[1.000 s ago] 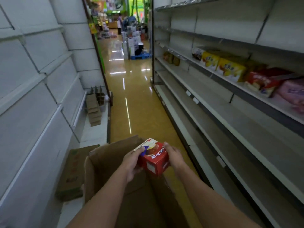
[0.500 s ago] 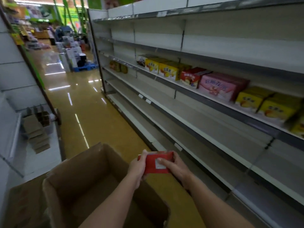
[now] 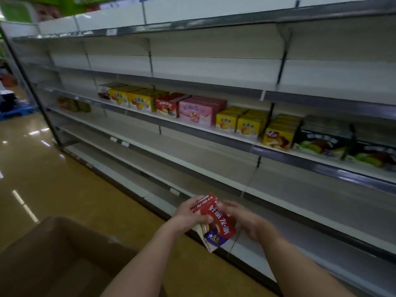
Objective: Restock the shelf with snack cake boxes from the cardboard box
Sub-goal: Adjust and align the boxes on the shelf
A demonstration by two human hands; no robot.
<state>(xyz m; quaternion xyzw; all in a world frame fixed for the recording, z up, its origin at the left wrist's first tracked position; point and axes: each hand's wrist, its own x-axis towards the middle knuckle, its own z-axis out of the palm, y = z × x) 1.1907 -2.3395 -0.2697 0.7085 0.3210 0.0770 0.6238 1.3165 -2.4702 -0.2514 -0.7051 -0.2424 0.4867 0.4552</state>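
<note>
A red snack cake box sits low in the centre of the frame, held in the air in front of the lower shelves of the shelf unit. Its printed front face is turned up toward the camera. The long axis runs on a diagonal, from the upper left near the left hand down to the lower right, where a purple price patch marks the bottom corner. The box is tilted, not level.

The left hand grips the upper left end, fingers curled round the edge. The right hand lies along the right side of the box with its fingers curled loosely against it; how firmly it holds is blurred and I cannot tell for sure.

The open cardboard box fills the lower left corner of the frame, on the shiny yellow floor. Across the middle of the frame one shelf carries a row of yellow, red and pink boxes.

Half a second ago the box showed its narrow red side, held roughly level between both hands just above the carton's rim. It has since turned face-up and onto a slant, and the view has swung right, so the shelf fills the frame and the carton has slid to the corner.
</note>
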